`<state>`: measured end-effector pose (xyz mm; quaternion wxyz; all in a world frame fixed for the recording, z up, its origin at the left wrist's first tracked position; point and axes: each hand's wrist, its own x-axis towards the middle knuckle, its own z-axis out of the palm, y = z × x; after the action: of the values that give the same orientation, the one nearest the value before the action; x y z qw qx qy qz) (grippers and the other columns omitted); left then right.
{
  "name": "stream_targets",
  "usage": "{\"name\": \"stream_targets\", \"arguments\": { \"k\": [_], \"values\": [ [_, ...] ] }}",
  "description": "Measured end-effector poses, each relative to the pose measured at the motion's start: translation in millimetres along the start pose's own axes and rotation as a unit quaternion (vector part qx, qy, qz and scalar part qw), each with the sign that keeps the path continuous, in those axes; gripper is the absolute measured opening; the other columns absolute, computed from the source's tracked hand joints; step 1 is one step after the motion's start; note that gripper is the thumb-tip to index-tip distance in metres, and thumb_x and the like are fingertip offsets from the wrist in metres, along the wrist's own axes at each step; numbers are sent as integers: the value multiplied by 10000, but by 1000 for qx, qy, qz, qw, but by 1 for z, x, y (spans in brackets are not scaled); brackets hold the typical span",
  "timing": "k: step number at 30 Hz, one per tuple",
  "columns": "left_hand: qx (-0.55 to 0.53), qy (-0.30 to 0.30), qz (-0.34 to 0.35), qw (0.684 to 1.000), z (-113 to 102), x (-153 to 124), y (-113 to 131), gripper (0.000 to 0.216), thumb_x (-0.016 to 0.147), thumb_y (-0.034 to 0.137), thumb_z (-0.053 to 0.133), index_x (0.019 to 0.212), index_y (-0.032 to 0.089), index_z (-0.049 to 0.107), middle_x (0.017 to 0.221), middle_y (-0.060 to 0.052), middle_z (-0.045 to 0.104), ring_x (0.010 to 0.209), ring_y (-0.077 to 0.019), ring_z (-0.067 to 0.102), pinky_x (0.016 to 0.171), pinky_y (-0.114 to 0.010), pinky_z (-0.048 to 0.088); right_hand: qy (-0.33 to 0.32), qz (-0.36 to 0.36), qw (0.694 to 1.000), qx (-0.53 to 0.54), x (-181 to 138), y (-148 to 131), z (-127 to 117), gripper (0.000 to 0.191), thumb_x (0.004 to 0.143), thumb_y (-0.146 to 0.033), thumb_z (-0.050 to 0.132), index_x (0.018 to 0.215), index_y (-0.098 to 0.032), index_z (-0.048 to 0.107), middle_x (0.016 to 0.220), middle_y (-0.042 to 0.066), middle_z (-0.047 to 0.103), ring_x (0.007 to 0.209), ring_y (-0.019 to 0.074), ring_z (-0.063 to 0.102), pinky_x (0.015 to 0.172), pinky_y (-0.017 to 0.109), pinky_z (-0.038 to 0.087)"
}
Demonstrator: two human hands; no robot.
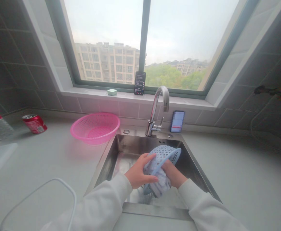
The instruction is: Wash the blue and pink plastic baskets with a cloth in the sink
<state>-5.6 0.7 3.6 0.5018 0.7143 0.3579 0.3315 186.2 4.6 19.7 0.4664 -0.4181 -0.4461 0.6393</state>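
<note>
Your left hand (140, 171) grips the blue basket (163, 155) low in the steel sink (128, 144), fingers closed around it. Your right hand (172, 173) presses in beside a cloth (161, 181), fingers hidden, so you cannot tell their opening. A pink basket (94, 128) sits on the desk (39, 166) at left.
</note>
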Motion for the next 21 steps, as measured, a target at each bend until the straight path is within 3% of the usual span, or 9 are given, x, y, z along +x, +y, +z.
{"name": "stream_targets", "arguments": {
  "k": [6,9,13,18,21],
  "values": [
    [-9,6,-18,1000,1,0,2,1204,599,487,909,1595,278,266,1650,-134,273,1510,-392,263,1256,-568,179,76,-4,993,94,3,-5,-8,341,677,-498,763,891,-239,701,898,82,778,1083,361,691,978,526,533],
    [-20,6,-28,999,1,-1,-1,1166,608,458,911,1584,292,296,1637,-126,310,1497,-383,301,1248,-564,217,50,3,996,78,1,-4,-6,330,690,-482,762,910,-242,706,881,73,775,1064,357,695,971,524,532],
    [-33,8,-6,999,2,0,-7,1138,618,469,912,1575,285,326,1616,-128,352,1483,-385,328,1244,-549,238,-15,-5,1000,-6,-2,0,0,260,700,-303,787,943,-234,726,894,66,775,1054,331,693,1008,471,517],
    [-18,4,-18,1000,1,0,-8,1107,648,490,887,1577,261,329,1614,-141,345,1481,-394,324,1241,-553,236,77,-10,995,67,5,-2,-8,371,719,-457,715,1014,-232,719,851,68,770,955,334,717,945,505,555],
    [-14,6,-27,1000,1,-1,-7,1110,642,462,892,1577,270,324,1611,-137,347,1478,-394,328,1236,-556,244,87,-7,993,74,5,-4,-9,393,738,-504,689,1032,-244,717,866,71,774,981,334,714,969,519,544]
  ]
}}
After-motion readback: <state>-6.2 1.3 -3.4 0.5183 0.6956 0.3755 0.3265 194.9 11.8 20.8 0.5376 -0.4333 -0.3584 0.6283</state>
